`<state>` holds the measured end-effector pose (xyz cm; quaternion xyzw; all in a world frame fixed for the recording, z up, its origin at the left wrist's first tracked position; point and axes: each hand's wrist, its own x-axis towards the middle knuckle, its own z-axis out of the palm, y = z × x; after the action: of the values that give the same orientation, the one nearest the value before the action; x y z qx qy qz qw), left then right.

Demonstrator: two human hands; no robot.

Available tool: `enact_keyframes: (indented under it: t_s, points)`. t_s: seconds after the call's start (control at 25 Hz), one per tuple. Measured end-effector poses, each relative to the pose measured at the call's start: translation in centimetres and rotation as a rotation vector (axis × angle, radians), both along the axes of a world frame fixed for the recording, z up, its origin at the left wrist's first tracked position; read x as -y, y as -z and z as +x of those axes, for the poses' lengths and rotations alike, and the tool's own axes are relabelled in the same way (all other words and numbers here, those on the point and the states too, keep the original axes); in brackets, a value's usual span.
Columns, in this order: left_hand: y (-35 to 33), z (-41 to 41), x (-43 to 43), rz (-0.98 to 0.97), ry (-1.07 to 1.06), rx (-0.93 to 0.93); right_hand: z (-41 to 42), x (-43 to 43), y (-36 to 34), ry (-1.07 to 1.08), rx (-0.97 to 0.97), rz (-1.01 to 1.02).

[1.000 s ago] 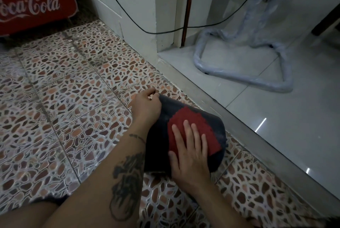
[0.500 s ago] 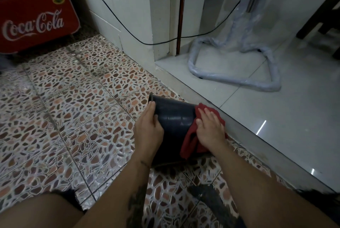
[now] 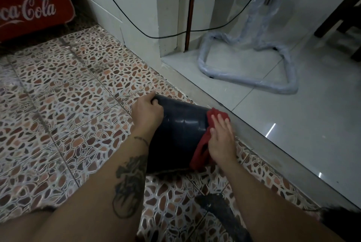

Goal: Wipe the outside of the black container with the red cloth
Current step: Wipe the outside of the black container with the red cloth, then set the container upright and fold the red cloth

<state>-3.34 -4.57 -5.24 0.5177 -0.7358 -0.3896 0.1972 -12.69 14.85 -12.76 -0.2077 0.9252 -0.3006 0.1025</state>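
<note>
The black container (image 3: 181, 130) lies on its side on the patterned floor tiles, its rim to the left. My left hand (image 3: 147, 112) grips that rim, fingers curled over the edge. My right hand (image 3: 220, 138) presses flat on the red cloth (image 3: 201, 150), which is draped over the container's right end. The cloth's far tip (image 3: 216, 113) shows above my fingers. The container's underside and far side are hidden.
A grey stone threshold (image 3: 263, 144) runs diagonally just right of the container, with glossy white tiles beyond. A plastic-wrapped metal stand (image 3: 250, 79) sits there. A red Coca-Cola cooler (image 3: 33, 9) is at top left. A black cable (image 3: 146, 32) hangs along the wall. A dark curved object (image 3: 224, 214) lies near my right forearm.
My right hand slid the red cloth from the container's middle to its right end, bunching it there. My left hand kept hold of the rim; the view shifted slightly.
</note>
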Motion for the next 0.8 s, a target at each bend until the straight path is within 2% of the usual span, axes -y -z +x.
enact_keyframes:
  t_s: [0.08,0.2,0.32,0.4,0.48,0.56,0.8]
  points:
    - [0.3,0.3,-0.2,-0.013,-0.003,-0.04,-0.7,3.3,-1.1,0.035,0.008,0.066]
    - [0.8,0.5,-0.5,-0.01,-0.045,-0.057,1.6,6.6,-2.5,-0.202,-0.015,-0.02]
    - [1.0,0.8,-0.9,-0.029,-0.035,-0.058,2.5,4.7,-2.7,-0.339,-0.036,-0.122]
    - [0.8,0.9,-1.5,-0.052,-0.052,-0.068,1.4,2.2,-2.5,-0.264,-0.055,-0.123]
    - [-0.1,0.7,-2.1,-0.059,-0.088,-0.069,0.3,0.1,-2.7,-0.107,-0.02,-0.129]
    - [-1.3,0.4,-2.6,-0.072,-0.071,-0.077,-0.2,-0.9,-3.2,-0.048,0.044,-0.157]
    - [-5.3,0.9,-3.4,-0.412,0.248,-0.075,0.1,-2.0,-7.2,0.126,0.214,-0.407]
